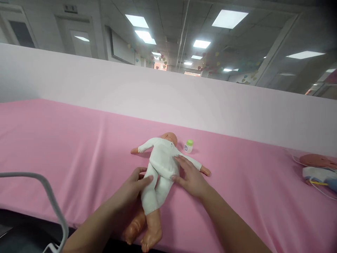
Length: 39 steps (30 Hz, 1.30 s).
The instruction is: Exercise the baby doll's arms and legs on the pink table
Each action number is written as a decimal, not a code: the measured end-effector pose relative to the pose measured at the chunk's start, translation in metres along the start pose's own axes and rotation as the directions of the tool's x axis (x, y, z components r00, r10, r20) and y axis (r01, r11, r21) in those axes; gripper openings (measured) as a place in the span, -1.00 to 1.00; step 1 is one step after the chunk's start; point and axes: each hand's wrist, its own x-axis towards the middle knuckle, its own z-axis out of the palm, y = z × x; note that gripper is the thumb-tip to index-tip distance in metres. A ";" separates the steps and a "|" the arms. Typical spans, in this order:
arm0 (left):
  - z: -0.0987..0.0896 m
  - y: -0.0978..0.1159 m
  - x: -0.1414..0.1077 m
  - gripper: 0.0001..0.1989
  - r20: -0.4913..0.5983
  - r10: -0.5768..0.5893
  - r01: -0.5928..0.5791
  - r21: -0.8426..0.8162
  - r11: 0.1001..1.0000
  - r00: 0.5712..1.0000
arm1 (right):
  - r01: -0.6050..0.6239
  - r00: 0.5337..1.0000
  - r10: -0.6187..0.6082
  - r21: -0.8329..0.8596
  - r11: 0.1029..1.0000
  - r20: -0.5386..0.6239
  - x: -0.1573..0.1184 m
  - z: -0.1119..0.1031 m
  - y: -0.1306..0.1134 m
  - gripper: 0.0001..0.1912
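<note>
A baby doll (163,154) in a white cloth suit lies on a pink sheet (86,158), its head away from me and its bare feet toward me. Its arms are spread and its lower legs cross. My left hand (138,183) is around one thigh, thumb on top, the fingers partly hidden beside and behind the leg. Against the doll's other side rests my right hand (191,178), with its thumb at the hip, the fingers stretched along the torso and a gap between them. A small clear bottle (188,146) with a green cap stands beside the doll's head.
Behind the sheet runs a low white partition (168,96) with glass above it. A grey curved tube or rail (50,193) rises at the lower left. On the far right lie a skin-coloured item (317,160) and a white and blue bundle (317,174) with thin tubing.
</note>
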 end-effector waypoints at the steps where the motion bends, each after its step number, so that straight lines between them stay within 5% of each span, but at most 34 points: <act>1: -0.003 -0.005 -0.011 -0.34 -0.004 -0.016 0.016 -0.008 1.000 1.000 | 0.001 1.000 -0.001 -0.002 1.000 0.020 0.000 0.002 -0.003 -0.07; 5: -0.005 -0.018 -0.034 -0.35 0.034 -0.048 0.049 -0.026 0.998 0.998 | -0.069 0.996 0.071 -0.057 0.996 0.045 0.000 0.015 -0.019 -0.01; 10: 0.014 -0.029 -0.023 -0.42 -0.024 -0.090 0.089 -0.013 0.996 0.996 | -0.251 0.964 0.253 -0.038 0.967 0.079 -0.003 0.027 -0.041 -0.02; 14: 0.024 -0.030 -0.016 -0.53 -0.041 -0.167 0.160 -0.134 0.978 0.985 | -0.285 0.952 0.280 0.033 0.958 0.122 -0.005 0.029 -0.046 0.17; 18: 0.016 -0.015 -0.020 -0.62 -0.085 -0.177 0.157 -0.196 0.968 0.981 | -0.260 0.961 0.249 0.085 0.962 0.120 -0.003 0.029 -0.035 0.14; 24: 0.000 -0.004 -0.027 -0.70 -0.117 -0.150 0.149 -0.017 0.989 0.982 | -0.201 0.971 0.180 0.134 0.970 0.155 -0.002 0.023 -0.016 0.15; 28: -0.002 -0.009 -0.028 -0.68 -0.078 -0.023 0.043 0.273 0.961 0.997 | -0.187 0.974 0.163 0.146 0.972 0.159 -0.004 0.018 -0.015 0.14; 32: -0.006 -0.005 -0.027 -0.62 -0.106 0.114 -0.022 0.627 0.778 0.988 | -0.088 0.992 0.075 0.126 0.988 0.106 -0.007 0.000 -0.018 -0.03; 35: -0.007 0.001 -0.021 -0.58 -0.110 0.317 -0.094 0.820 0.564 0.942 | -0.024 0.998 0.020 0.071 0.997 0.062 -0.014 -0.016 -0.024 -0.18; 39: 0.002 0.006 -0.007 -0.52 0.227 0.530 -0.371 0.911 0.181 0.817 | 0.043 0.994 -0.049 0.060 0.997 0.094 -0.026 -0.022 -0.038 -0.28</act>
